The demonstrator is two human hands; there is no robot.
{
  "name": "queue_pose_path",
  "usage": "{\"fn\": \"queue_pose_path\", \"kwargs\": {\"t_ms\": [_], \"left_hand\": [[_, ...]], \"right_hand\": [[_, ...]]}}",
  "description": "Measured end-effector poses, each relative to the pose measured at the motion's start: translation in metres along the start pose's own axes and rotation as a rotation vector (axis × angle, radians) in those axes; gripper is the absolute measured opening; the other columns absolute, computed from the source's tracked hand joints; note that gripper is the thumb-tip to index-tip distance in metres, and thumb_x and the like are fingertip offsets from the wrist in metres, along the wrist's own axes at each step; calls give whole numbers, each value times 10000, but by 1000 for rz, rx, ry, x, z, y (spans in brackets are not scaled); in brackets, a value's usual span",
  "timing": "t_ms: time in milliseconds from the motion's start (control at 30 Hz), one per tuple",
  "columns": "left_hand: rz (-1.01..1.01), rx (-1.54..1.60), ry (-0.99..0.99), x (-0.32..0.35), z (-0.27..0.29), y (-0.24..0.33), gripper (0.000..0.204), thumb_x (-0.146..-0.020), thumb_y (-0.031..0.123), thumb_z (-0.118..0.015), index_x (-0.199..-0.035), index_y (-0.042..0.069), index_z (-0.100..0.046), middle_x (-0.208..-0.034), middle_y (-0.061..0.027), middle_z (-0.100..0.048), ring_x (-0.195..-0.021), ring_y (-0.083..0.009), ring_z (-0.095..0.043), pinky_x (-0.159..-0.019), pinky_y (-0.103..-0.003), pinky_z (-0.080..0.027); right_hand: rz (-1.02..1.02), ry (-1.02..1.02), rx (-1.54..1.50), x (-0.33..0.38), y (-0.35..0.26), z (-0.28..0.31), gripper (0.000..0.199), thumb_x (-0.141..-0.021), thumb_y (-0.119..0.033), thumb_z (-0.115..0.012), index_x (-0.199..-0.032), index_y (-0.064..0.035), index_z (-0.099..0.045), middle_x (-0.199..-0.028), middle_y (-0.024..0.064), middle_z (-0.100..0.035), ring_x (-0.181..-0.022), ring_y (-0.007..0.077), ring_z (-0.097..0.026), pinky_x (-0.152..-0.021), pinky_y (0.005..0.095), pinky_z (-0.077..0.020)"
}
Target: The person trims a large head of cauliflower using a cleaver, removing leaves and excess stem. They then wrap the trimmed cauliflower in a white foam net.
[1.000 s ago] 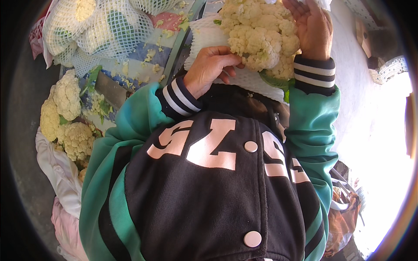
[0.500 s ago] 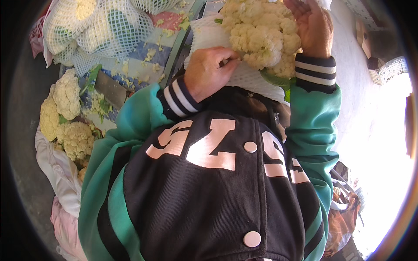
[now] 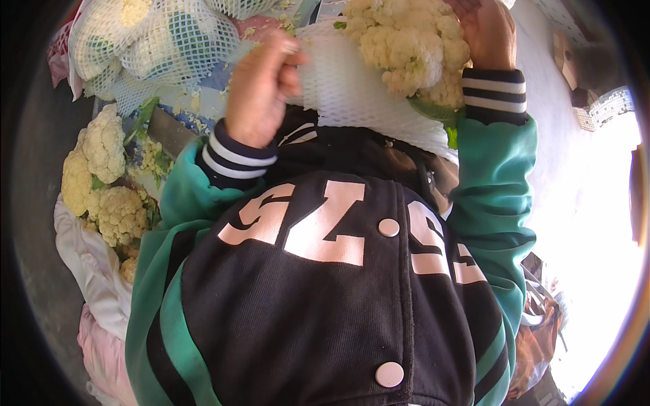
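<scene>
A large cream cauliflower head (image 3: 406, 47) lies at the top of the view, on a white foam net sleeve (image 3: 338, 81). Cupped against its right side is my right hand (image 3: 491, 37), its fingertips partly hidden behind the florets at the upper edge. To the left of the sleeve, my left hand (image 3: 261, 88) is raised with its fingers curled in, slightly blurred. Whatever those fingers hold, if anything, cannot be made out. A green leaf (image 3: 433, 111) pokes out from beneath the head.
Net-wrapped cauliflowers (image 3: 176, 44) sit at the upper left. Below them lie a broad knife blade (image 3: 169, 133), scattered crumbs and leaf scraps. Several bare cauliflowers (image 3: 105, 145) are piled at the left, above a white cloth (image 3: 91, 257). A patterned bag (image 3: 538, 338) stands at the lower right.
My left hand has moved left and up, away from the cauliflower's lower edge. The cauliflower and my right hand have barely shifted.
</scene>
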State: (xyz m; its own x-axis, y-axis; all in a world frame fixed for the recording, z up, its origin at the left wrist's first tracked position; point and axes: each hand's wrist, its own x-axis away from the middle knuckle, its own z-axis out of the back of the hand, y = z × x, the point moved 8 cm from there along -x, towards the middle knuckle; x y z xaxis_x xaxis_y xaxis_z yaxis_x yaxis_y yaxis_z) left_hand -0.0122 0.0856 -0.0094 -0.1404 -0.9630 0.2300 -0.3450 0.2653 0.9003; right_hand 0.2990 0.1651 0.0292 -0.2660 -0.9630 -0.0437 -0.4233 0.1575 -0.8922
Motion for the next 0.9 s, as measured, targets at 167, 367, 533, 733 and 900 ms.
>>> {"fn": "queue_pose_path", "kwargs": {"t_ms": [167,367,533,733,900], "left_hand": [[356,-97,-313,26,-72,-40,235,-971,224,-594,-1096,25,-614,-955,-85,-666,-733,-106,-627,-618,-227,-544],[276,-119,-362,16,-101,-57,360,-902,199,-700,-1130,-38,-553,-982,-105,-647,-814,-168,-657,-691,-265,-566],[76,-223,-285,3,-99,-57,379,-857,227,-758,-1062,-32,-572,-929,-105,-659,-826,-164,-665,-699,-264,-565],[17,-264,-265,-5,-96,-56,231,-884,121,-707,-995,-58,-611,-836,-115,-676,-746,-153,-662,-679,-266,-565],[-37,-249,-233,-7,-94,-53,132,-893,55,-649,-960,-59,-644,-829,-106,-691,-675,-143,-664,-622,-263,-568]], "right_hand": [[-50,-76,-12,-23,4,2,316,-1014,-180,-420,-1224,35,-516,-1123,169,-650,-934,263,-658,-866,375,-544],[-116,-49,-41,-35,12,9,310,-1013,-181,-419,-1215,29,-527,-1103,155,-660,-930,259,-660,-861,371,-547],[-88,-47,-55,-34,13,14,305,-1016,-184,-415,-1189,34,-539,-1063,162,-666,-910,259,-662,-837,368,-555],[-108,-51,-40,-37,12,16,300,-1013,-179,-414,-1177,34,-546,-1032,165,-668,-895,261,-662,-823,365,-558],[-123,-50,-97,-35,12,14,310,-1015,-182,-413,-1201,36,-532,-1075,167,-660,-926,264,-657,-848,369,-549]]}}
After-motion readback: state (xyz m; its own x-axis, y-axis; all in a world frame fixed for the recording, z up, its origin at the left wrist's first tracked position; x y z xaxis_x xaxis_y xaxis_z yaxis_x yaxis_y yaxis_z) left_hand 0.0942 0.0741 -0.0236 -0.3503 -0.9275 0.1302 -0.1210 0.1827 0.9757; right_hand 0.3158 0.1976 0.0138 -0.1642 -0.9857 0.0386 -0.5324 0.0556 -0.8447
